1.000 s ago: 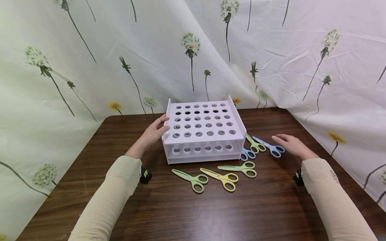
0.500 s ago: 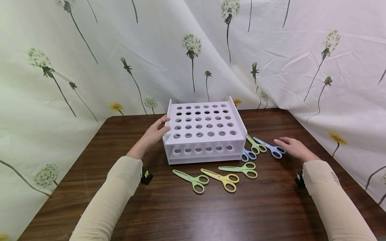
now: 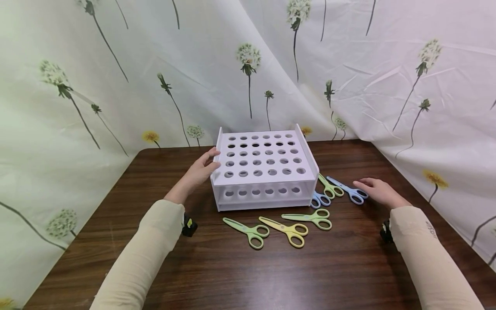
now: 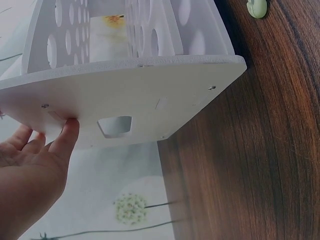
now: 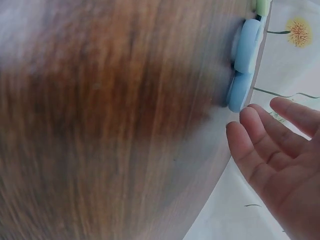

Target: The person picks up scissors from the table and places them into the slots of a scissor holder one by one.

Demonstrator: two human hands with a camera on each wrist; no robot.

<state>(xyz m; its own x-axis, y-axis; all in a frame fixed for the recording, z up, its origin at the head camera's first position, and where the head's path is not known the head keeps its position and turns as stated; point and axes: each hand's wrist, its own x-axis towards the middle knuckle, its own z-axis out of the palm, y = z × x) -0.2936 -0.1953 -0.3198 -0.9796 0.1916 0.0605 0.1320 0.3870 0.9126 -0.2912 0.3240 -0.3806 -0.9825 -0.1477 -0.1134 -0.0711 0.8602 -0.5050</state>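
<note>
In the head view a white rack [image 3: 263,157] with rows of round holes stands at the middle of the table. My left hand [image 3: 197,174] rests its fingertips against the rack's left side panel [image 4: 130,95], thumb and fingers spread along it in the left wrist view. My right hand [image 3: 377,190] hovers with relaxed fingers at the handles of blue scissors [image 3: 350,190]. Beside those lie green scissors [image 3: 330,187]. Another pair of blue scissors [image 3: 320,199] is partly hidden by the rack. In the right wrist view the fingertips [image 5: 239,135] are just below the blue handles [image 5: 245,65].
Before the rack lie green scissors [image 3: 248,231], yellow scissors [image 3: 284,229] and a further pair of green scissors [image 3: 310,218], handles toward the right. A flower-printed cloth [image 3: 193,64] hangs behind and beside the dark wooden table [image 3: 232,280].
My right hand has come slightly down and toward me, closer over the blue scissors' handles. My left hand stays on the rack; the head view has shifted a little.
</note>
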